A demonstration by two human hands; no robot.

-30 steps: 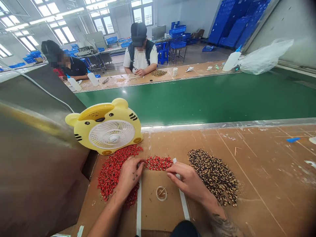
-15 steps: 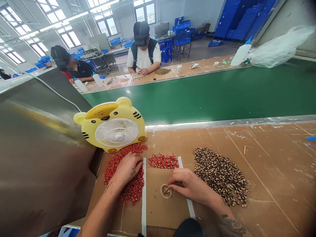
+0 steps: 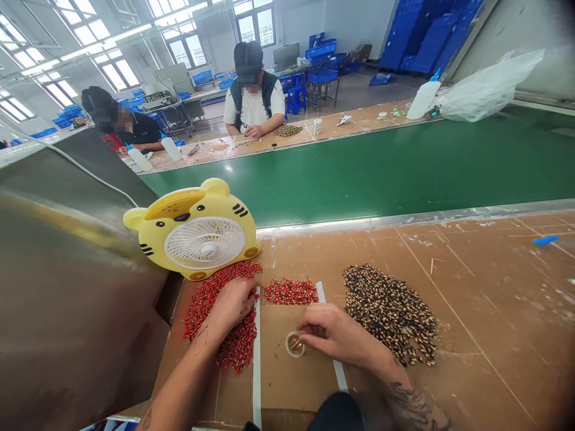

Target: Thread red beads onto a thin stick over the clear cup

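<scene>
My left hand (image 3: 234,299) rests on a heap of small red pieces (image 3: 238,347); its fingers are curled together, and what they pinch, if anything, is hidden. A thin wooden stick (image 3: 295,342) is pinched in my right hand (image 3: 326,328), its end inside a small clear cup (image 3: 288,352). The cup stands on a brown cardboard sheet (image 3: 287,386) edged by two white strips. Across the sheet's far end lies a batch of red pieces (image 3: 290,292) with pale tips. To the right spreads a pile of black-and-tan pieces (image 3: 389,311).
A yellow animal-faced fan (image 3: 197,227) stands behind the red heap. Left of it is a metal housing (image 3: 81,287). Beyond the table runs a green conveyor belt (image 3: 359,173), with two people (image 3: 254,96) seated across it. A blue scrap (image 3: 545,240) lies far right.
The view has shifted slightly, moving the scene a little leftward. My right hand still holds the stick at the cup, with the stick more upright. My left hand stays at the red heap.
</scene>
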